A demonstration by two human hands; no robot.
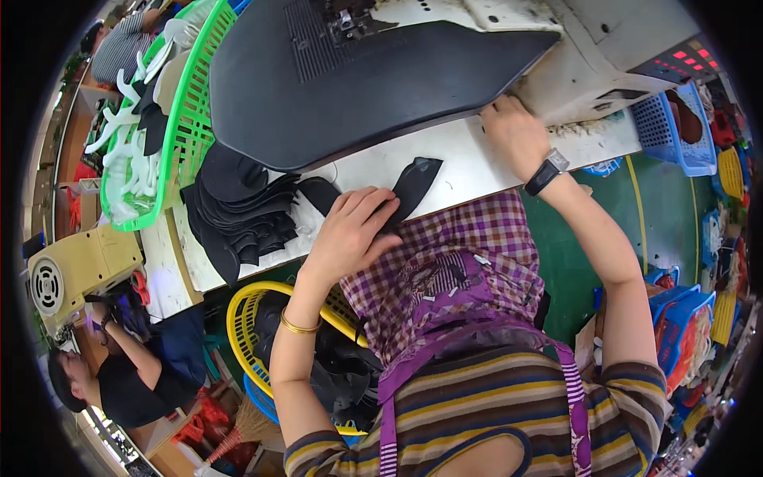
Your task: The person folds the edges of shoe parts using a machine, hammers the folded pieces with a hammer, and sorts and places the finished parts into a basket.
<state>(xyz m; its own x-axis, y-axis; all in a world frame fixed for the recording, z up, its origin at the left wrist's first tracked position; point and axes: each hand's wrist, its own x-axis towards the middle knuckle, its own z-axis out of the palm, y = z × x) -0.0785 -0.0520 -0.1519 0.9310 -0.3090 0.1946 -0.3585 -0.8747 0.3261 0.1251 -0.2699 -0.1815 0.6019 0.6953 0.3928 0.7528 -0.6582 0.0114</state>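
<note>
My left hand bends its fingers over a curved black fabric-like piece at the near edge of the white worktop. Just left of it lies a fanned stack of similar black pieces. My right hand, with a dark watch on the wrist, reaches to the right end of a raised black machine plate. Its fingertips are partly hidden at that plate's edge, beside the off-white machine body. Whether they hold anything does not show.
A green basket of white and black pieces stands left. Below the worktop, a yellow basket holds black pieces beside my left arm. Blue baskets stand at right. Another person sits at a beige machine at lower left.
</note>
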